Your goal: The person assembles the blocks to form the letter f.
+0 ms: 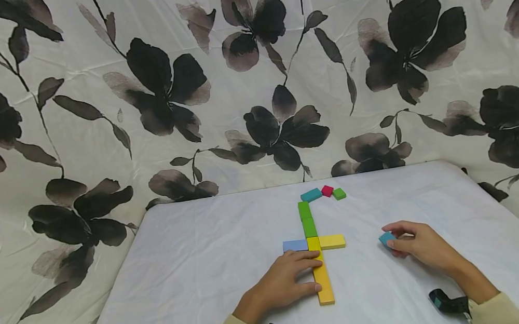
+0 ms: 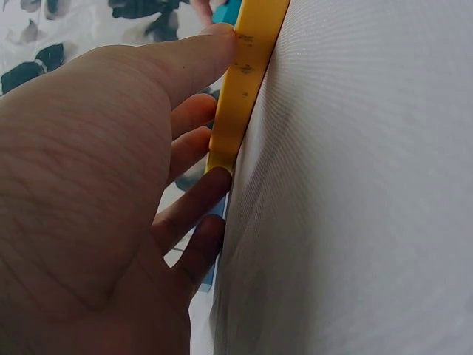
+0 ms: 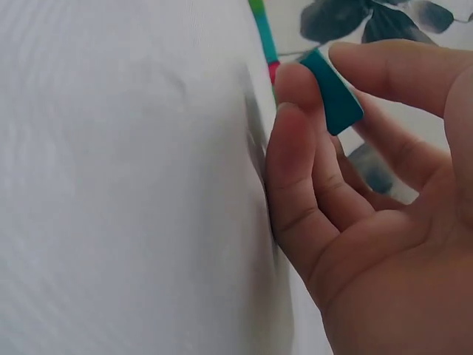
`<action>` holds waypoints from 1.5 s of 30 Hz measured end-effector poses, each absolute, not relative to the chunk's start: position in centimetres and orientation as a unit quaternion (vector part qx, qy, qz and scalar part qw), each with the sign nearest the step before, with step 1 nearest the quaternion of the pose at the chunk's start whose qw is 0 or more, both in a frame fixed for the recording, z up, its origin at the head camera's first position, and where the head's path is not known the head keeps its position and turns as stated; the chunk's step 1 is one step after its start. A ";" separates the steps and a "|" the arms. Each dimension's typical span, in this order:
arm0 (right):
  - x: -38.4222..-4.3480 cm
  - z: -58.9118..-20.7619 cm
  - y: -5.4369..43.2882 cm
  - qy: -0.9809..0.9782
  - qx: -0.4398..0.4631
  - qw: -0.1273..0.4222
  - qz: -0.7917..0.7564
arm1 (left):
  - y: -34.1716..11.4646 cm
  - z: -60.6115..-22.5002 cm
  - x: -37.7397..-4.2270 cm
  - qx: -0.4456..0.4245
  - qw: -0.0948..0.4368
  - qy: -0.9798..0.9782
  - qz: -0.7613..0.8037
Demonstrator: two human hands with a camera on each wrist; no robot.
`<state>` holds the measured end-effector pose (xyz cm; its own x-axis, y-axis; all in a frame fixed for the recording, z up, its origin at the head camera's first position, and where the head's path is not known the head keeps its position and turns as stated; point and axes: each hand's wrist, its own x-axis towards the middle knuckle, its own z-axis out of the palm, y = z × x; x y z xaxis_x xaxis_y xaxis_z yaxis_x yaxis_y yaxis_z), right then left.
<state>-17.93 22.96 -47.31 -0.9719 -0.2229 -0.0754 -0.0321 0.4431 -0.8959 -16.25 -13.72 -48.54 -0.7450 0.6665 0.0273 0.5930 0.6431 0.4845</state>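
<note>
My right hand (image 1: 415,243) pinches a small teal-blue block (image 1: 386,239) between thumb and fingers, to the right of the laid-out blocks. In the right wrist view this teal block (image 3: 336,95) has a slanted side. The left hand (image 1: 286,278) lies with fingers fairly straight, its tips touching the long yellow strip (image 1: 325,288). From the left wrist, the thumb and fingers meet one side of that yellow strip (image 2: 244,81). At its upper end, a light blue block (image 1: 294,245) sits on the left and a shorter yellow block (image 1: 333,241) on the right.
Two green blocks (image 1: 308,220) continue the line toward the back. Past them, a teal block (image 1: 311,195), a red block (image 1: 327,191) and a small green block (image 1: 339,194) curve rightward. Everything rests on a white-covered table (image 1: 194,262), with a floral cloth (image 1: 223,170) behind.
</note>
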 end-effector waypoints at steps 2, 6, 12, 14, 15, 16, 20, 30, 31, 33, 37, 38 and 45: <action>-18.2 -47.3 22.7 0.842 -0.072 0.092 -0.526 | -13.8 -48.5 -16.3 0.349 0.077 0.903 0.237; -18.7 -47.1 21.9 0.839 -0.073 0.087 -0.532 | -14.1 -48.4 -16.6 0.349 0.076 0.905 0.233; -19.7 -46.9 20.8 0.842 -0.066 0.083 -0.530 | -14.4 -48.5 -16.7 0.349 0.075 0.904 0.236; -20.2 -47.0 20.4 0.843 -0.062 0.078 -0.528 | -14.5 -48.5 -16.8 0.348 0.076 0.903 0.239; -20.5 -47.0 20.2 0.845 -0.061 0.076 -0.526 | -14.5 -48.5 -16.8 0.348 0.076 0.903 0.241; -20.9 -47.0 20.0 0.844 -0.059 0.073 -0.528 | -14.5 -48.5 -16.8 0.348 0.076 0.903 0.242; -22.5 -46.9 19.2 0.846 -0.051 0.062 -0.527 | -14.5 -48.5 -16.8 0.349 0.077 0.902 0.244; -26.8 -46.9 17.3 0.868 -0.027 0.051 -0.493 | -14.4 -48.7 -16.8 0.346 0.081 0.903 0.243; -27.1 -46.9 17.1 0.872 -0.021 0.050 -0.487 | -14.3 -48.7 -16.8 0.347 0.082 0.902 0.244; -27.7 -47.1 16.8 0.879 -0.010 0.048 -0.473 | -14.3 -48.7 -16.8 0.349 0.083 0.901 0.244; -28.9 -47.3 16.5 0.887 0.003 0.043 -0.459 | -14.3 -48.7 -16.8 0.353 0.081 0.901 0.241; -29.1 -47.4 16.4 0.888 0.005 0.042 -0.457 | -14.3 -48.6 -16.8 0.354 0.080 0.900 0.240; -29.9 -47.4 15.7 0.905 0.019 0.039 -0.424 | -14.3 -48.6 -16.9 0.360 0.079 0.898 0.241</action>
<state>-29.93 15.72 -47.36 -0.9963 0.0020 -0.0863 0.0676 0.6399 -0.7655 -16.85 -14.31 -48.59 -0.7284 0.6844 0.0320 0.6084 0.6247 0.4894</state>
